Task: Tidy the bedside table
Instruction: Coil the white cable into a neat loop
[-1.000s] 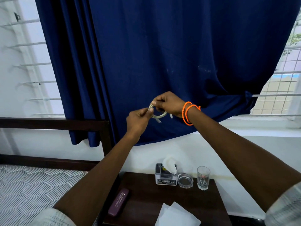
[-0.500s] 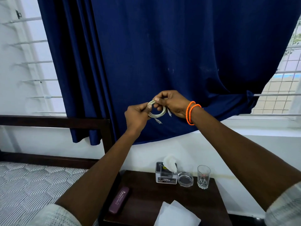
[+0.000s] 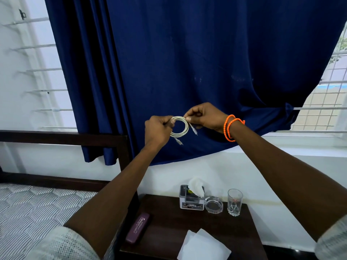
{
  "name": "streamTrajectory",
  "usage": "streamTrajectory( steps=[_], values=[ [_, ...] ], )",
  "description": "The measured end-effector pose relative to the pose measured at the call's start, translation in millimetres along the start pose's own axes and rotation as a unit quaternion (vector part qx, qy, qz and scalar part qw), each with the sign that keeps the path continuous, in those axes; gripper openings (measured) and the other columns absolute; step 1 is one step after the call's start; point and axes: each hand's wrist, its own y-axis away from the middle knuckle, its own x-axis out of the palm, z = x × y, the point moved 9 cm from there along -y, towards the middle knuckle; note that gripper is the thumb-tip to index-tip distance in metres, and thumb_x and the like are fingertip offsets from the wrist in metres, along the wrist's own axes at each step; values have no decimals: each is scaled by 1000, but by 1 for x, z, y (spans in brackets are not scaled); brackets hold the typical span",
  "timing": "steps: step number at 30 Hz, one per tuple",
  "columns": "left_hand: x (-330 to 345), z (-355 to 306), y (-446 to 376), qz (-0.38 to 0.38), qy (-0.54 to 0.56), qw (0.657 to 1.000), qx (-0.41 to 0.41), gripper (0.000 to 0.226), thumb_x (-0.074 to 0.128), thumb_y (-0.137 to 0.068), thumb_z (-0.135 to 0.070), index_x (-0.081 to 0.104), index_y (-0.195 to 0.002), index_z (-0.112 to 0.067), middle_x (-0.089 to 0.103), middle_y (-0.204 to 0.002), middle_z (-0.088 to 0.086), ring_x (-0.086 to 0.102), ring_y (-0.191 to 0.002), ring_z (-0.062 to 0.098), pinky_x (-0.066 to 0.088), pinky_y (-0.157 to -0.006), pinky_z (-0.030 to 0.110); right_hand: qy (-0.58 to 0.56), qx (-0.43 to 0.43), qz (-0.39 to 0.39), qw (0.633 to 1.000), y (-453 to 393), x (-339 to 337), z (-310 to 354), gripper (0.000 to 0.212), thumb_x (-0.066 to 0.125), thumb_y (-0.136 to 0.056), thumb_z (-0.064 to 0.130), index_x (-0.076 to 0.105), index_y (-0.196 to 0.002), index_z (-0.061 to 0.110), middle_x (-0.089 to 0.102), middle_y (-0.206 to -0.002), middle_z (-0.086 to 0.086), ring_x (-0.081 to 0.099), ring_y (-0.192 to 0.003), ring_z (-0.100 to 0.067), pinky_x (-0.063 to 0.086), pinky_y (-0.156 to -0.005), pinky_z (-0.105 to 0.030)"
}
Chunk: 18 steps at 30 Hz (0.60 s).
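Observation:
A white cable (image 3: 185, 130) is wound into a small round coil, held in the air in front of the blue curtain. My left hand (image 3: 158, 130) pinches the coil's left side. My right hand (image 3: 205, 117), with orange bands at the wrist, grips its upper right side. Two plug ends dangle below the coil. Far beneath stands the dark wooden bedside table (image 3: 169, 222). On it lie a purple glasses case (image 3: 137, 227) at the left and white paper sheets (image 3: 201, 247) at the front.
At the table's back stand a tissue box (image 3: 191, 200), a glass ashtray (image 3: 214, 205) and a drinking glass (image 3: 234, 202). A striped mattress (image 3: 33, 209) and dark bed frame (image 3: 56, 136) lie to the left. The blue curtain (image 3: 187, 62) hangs over barred windows.
Both hands have lowered slightly with the cable. The coil now hangs wider and rounder between them, and the plug ends dangle lower.

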Motion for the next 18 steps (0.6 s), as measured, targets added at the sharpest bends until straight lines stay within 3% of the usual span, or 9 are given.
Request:
streamTrajectory(
  steps=[3, 6, 8, 11, 14, 18],
  values=[
    [5, -1, 3, 10, 10, 1000, -5, 16, 67, -97, -20, 81, -95, -14, 74, -72, -1, 72, -70, 17, 56, -65, 26, 101, -24, -4, 995, -1, -5, 4, 11, 66, -94, 12, 75, -100, 10, 75, -86, -5, 67, -74, -7, 58, -68, -24],
    [14, -1, 7, 27, 56, 998, -21, 15, 68, -96, -19, 81, -94, -14, 75, -73, -4, 70, -68, 9, 57, -71, 25, 163, -44, -73, 983, -2, -15, 12, 9, 67, -92, 11, 76, -93, 13, 74, -78, 2, 65, -68, -5, 56, -70, -26],
    [20, -2, 8, 37, 97, 994, -34, 15, 68, -96, -18, 81, -90, -13, 75, -72, -2, 71, -68, 11, 61, -72, 29, 103, -36, -119, 987, -2, -20, 9, 9, 66, -91, 6, 75, -92, 9, 75, -77, -8, 67, -66, -13, 58, -68, -28],
    [19, -9, 8, 24, 93, 995, -20, 16, 68, -96, -17, 81, -87, -15, 74, -70, -5, 68, -63, 2, 56, -65, 17, -59, -8, -134, 989, 0, -16, 0, 8, 65, -91, 0, 71, -97, -3, 71, -76, -15, 65, -63, -15, 56, -59, -23],
    [10, -14, 5, -12, 57, 998, -9, 17, 68, -96, -17, 80, -84, -15, 75, -69, -2, 67, -60, 5, 52, -57, 16, -194, 42, -96, 975, 0, -3, -8, 8, 63, -92, -3, 68, -98, -3, 70, -78, -14, 67, -63, -16, 58, -59, -25],
    [4, -14, 0, -18, 29, 999, 3, 18, 65, -97, -15, 80, -86, -12, 73, -68, 3, 71, -68, 24, 59, -66, 30, -247, 91, -14, 965, 4, 12, -14, 11, 59, -96, 3, 67, -102, 5, 72, -82, -9, 70, -72, -17, 63, -75, -39]
  ],
)
